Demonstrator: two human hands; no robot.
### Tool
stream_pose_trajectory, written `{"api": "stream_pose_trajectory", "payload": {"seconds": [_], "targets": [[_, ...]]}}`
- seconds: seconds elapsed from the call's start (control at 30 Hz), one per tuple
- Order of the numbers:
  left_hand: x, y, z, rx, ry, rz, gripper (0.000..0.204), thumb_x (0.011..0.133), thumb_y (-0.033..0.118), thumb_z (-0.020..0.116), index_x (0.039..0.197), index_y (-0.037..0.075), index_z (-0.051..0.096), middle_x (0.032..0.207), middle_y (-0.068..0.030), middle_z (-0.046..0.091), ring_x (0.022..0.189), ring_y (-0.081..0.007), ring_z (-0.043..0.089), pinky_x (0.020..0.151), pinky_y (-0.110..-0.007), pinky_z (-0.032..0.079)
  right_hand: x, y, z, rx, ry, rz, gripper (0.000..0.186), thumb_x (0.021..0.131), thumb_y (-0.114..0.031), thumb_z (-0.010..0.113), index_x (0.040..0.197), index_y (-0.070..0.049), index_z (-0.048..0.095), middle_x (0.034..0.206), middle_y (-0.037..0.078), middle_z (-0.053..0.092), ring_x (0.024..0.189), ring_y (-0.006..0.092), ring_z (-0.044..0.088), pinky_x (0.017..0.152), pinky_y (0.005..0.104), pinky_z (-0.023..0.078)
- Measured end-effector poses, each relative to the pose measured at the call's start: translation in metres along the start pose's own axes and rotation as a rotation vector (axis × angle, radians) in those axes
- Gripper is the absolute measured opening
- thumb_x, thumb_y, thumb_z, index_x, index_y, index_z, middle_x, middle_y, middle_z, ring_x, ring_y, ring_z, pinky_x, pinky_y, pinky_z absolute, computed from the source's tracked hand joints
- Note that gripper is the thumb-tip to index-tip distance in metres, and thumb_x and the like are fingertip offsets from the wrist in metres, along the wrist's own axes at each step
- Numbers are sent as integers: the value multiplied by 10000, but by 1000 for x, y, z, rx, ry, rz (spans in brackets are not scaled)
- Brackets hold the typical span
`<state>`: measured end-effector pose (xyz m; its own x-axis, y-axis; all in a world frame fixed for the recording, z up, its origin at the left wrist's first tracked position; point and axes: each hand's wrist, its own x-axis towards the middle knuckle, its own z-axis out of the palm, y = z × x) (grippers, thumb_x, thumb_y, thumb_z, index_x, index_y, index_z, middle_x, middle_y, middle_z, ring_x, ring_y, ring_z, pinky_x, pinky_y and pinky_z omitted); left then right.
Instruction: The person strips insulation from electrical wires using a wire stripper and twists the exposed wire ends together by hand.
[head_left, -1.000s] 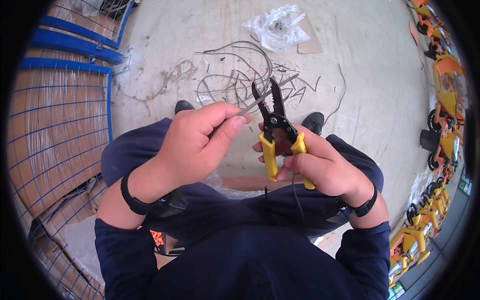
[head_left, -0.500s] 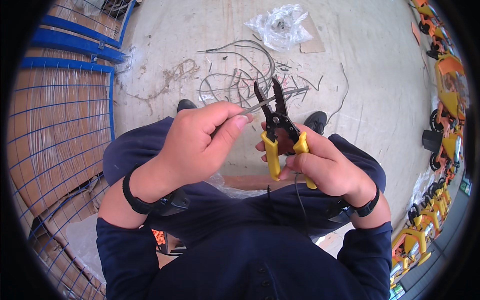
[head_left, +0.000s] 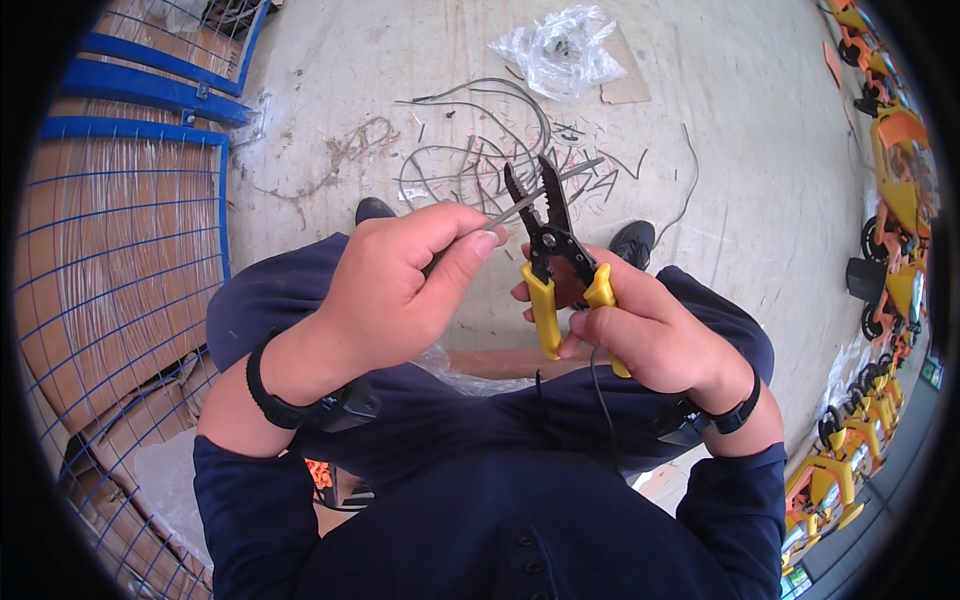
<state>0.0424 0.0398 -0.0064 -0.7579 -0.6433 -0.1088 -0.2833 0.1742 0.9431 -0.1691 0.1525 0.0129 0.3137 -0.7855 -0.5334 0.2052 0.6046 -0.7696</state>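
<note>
The floor (head_left: 740,170) carries scattered cable pieces (head_left: 547,130) on its far side. The right hand (head_left: 650,325) has its grip wrapped around yellow-handled wire strippers (head_left: 550,243), their jaws apart. The left hand's (head_left: 400,280) grip pinches a grey cable (head_left: 514,210) crossing that opening. Positioning seems in hand; the next move likely calls for steadying, then squeezing.

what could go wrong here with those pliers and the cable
The left hand pinches the cable close to the open jaws of the pliers, so a slip might nip a fingertip.

The cable's far end sticks out past the jaws unsupported; if severed, it could drop among the similar-looking scraps on the floor.
</note>
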Motion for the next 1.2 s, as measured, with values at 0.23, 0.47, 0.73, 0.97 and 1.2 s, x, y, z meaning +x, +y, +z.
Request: {"api": "stream_pose_trajectory", "payload": {"seconds": [0.23,0.47,0.73,0.97,1.2], "targets": [[1,-1,-2,25,-46,-50,213,1005,126,509,1025,-40,642,621,26,519,536,-32,472,508,-208,384,-1,6,-1,-173,39,-3,423,914,-55,421,1334,-10,441,934,46,555,826,110,507,743,267,441],[1,-3,-1,25,-46,-51,221,1010,125,496,1020,-43,640,597,24,500,534,-38,458,511,-210,377,1,10,-1,-239,46,-85,426,905,-59,422,1328,-1,427,910,69,556,810,143,513,747,292,444],[2,-3,0,11,-50,-56,217,1010,123,497,1019,-40,641,592,25,494,534,-37,455,509,-209,372,1,10,-3,-277,17,-97,415,897,-54,419,1308,5,432,901,82,559,813,162,519,750,301,445],[1,-2,0,39,-57,-48,217,1008,132,509,1015,-36,646,599,29,497,535,-35,453,510,-208,374,1,11,-2,-249,13,-80,401,904,-61,420,1301,-2,442,897,77,558,812,152,513,744,299,444],[1,-2,3,-7,6,-77,96,928,99,611,904,10,639,572,-102,500,462,-163,468,472,-295,366,1,8,-2,-252,-4,-41,417,907,-69,427,1319,-2,426,905,89,568,809,162,528,739,305,449]]}}
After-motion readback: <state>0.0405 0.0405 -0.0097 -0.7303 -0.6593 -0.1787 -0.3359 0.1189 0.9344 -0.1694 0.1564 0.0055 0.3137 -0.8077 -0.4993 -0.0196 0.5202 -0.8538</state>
